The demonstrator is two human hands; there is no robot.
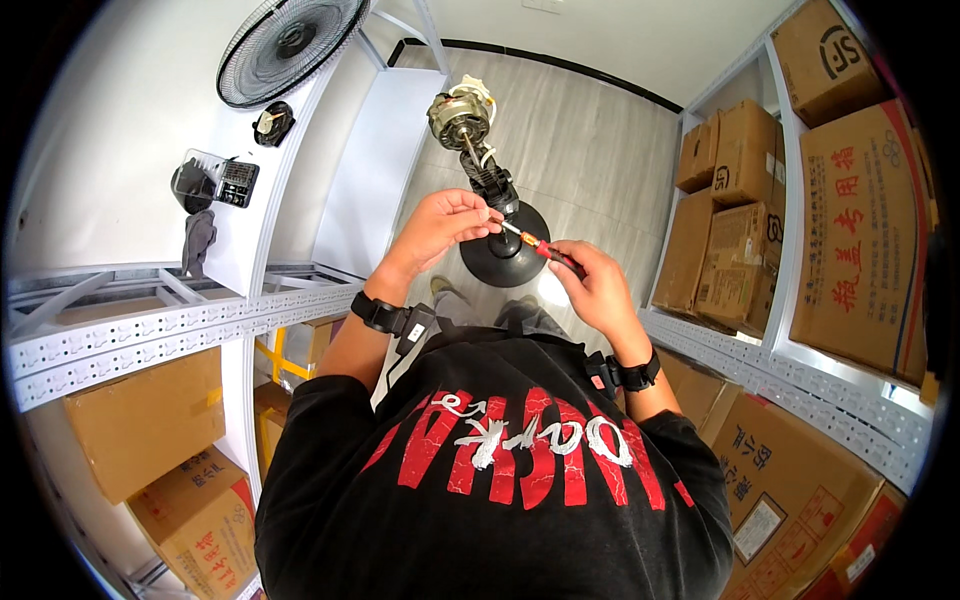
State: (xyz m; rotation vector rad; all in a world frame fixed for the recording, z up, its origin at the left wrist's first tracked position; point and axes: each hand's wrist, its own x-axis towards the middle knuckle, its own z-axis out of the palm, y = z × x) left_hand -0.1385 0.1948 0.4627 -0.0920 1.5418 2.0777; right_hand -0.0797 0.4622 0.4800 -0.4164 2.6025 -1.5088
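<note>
A fan stand with its motor (460, 118) bare stands on the floor before me, rising from a round black base (500, 262). My right hand (590, 285) is closed around the handle of a red and black screwdriver (540, 247). The screwdriver's shaft points up and left toward the fingertips of my left hand (445, 228). Those fingers are pinched together beside the stand's black neck (490, 182). Whatever small piece they hold, if any, is too small to make out.
On the white shelf at left lie a round fan grille (295, 40), a black fan part (273, 124), an opened bit case (237, 182) and a grey cloth (199, 240). Cardboard boxes (865, 245) fill the racks at right, and further boxes (150, 420) sit at lower left.
</note>
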